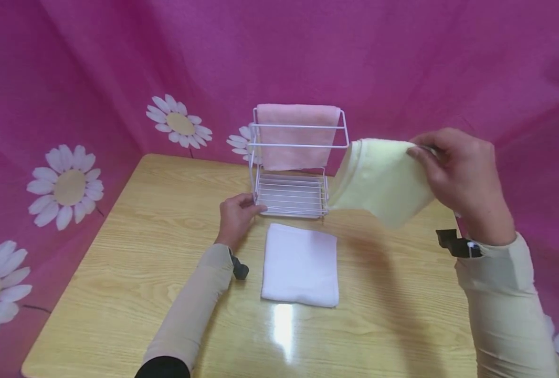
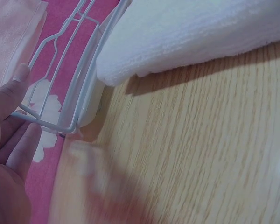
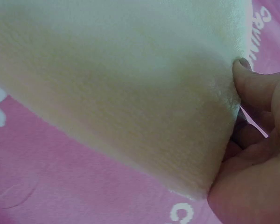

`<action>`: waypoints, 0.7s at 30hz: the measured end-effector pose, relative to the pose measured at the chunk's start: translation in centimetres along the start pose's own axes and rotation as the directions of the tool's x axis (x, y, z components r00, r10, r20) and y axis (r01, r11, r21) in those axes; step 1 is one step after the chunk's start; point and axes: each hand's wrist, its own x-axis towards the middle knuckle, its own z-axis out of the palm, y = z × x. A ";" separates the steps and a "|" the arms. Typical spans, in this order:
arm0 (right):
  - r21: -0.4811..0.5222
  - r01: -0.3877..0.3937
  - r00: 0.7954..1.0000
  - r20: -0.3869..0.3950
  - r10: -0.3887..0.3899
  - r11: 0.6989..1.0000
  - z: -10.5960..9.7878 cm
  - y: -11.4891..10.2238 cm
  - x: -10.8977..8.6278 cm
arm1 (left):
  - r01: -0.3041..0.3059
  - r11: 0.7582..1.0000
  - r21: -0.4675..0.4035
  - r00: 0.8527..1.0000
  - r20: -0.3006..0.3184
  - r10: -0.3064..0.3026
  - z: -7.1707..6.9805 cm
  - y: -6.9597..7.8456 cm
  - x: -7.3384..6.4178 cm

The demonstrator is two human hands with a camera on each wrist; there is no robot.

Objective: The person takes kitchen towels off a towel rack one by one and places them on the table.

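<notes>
At the back of the table stands a white wire towel rack (image 1: 299,145). My left hand (image 1: 236,218) grips its lower left corner; up close, the thumb (image 2: 21,74) and fingers (image 2: 25,149) sit on either side of the wire frame. A folded pink towel (image 1: 293,115) hangs over the rack's rear upper bar. To the right of the rack, my right hand (image 1: 468,170) pinches a folded yellow towel (image 1: 388,176) by its upper right edge, holding it in the air. The towel's left edge is close to the rack; whether they touch I cannot tell. A folded white towel (image 1: 300,265) lies flat before the rack.
The rack has a slatted base tray (image 1: 291,197) low down. Beneath everything is a wooden table (image 1: 133,262) with a glare spot near the front. A pink curtain (image 1: 402,63) with large daisies hangs directly behind and around the table.
</notes>
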 end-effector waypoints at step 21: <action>0.015 -0.048 0.994 0.102 0.046 0.999 2.3 5.2 -4.0 | 0.010 0.999 0.042 1.000 -0.001 -0.010 -0.1 0.4 -0.1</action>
